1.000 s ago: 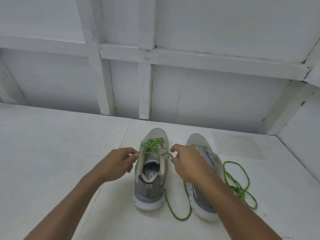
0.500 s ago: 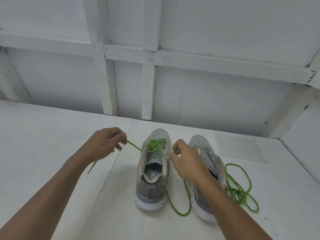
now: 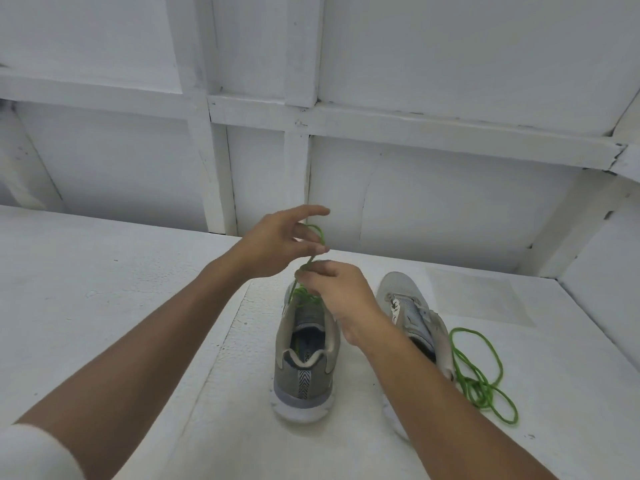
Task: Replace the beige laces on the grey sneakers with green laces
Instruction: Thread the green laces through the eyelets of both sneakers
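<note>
Head view, starting at the far left: a white sleeve point(image 3: 33, 452) fills the corner, well to the left of and nearer than the laced sneaker point(image 3: 304, 355), and a bare forearm runs from it up toward that shoe. The left hand point(image 3: 280, 242) hangs above and just beyond the laced sneaker's toe, its fingers point(image 3: 311, 212) partly spread and pointing right. A loop of the green lace point(image 3: 318, 233) is caught between them and the thumb, so the hand is half open yet has hold of the cord. From that loop the lace drops in a tight line to the shoe's upper eyelets, where more of it is bunched in green crossings.

The laced sneaker itself is grey with a white sole, and stands upright on the white table point(image 3: 104, 306) with its heel toward the camera. The right hand point(image 3: 341, 294) sits directly over its tongue, fingers curled in and pinching the same lace just above the eyelets - the grip is closed tight on the cord.

Just right of the laced sneaker, and parallel to it, stands the second sneaker point(image 3: 403, 306), partly covered by the right forearm. Farther right again, beyond that shoe, the loose green lace point(image 3: 485, 386) lies in tangled coils on the table - neither hand touches it
</note>
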The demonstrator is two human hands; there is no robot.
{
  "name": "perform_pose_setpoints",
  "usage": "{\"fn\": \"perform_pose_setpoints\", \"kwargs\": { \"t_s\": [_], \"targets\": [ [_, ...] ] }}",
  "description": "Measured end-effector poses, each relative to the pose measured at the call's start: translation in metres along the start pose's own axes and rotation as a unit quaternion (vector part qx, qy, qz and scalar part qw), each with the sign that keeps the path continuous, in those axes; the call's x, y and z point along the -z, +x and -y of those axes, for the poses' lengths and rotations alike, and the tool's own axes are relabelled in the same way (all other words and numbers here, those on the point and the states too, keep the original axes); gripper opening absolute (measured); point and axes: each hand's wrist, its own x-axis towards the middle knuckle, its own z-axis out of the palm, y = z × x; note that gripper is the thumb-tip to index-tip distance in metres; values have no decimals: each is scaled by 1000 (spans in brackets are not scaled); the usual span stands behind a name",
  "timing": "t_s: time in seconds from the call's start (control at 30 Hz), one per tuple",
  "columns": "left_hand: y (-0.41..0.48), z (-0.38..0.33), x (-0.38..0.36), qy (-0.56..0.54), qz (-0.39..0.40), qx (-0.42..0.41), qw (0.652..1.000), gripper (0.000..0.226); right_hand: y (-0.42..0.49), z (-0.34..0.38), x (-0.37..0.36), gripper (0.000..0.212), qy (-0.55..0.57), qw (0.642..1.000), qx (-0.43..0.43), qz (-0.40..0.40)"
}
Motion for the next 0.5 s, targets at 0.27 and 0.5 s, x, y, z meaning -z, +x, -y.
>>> {"fn": "perform_pose_setpoints", "kwargs": {
  "t_s": [0.27,0.5],
  "targets": [
    [-15,32,-10,88,47,77,992,31,1,-7,8,18,53,996,-21,-73],
    [-22,21,-10,168,66,28,983,25,1,-5,10,9,-8,994,-29,-105]
  ]
}}
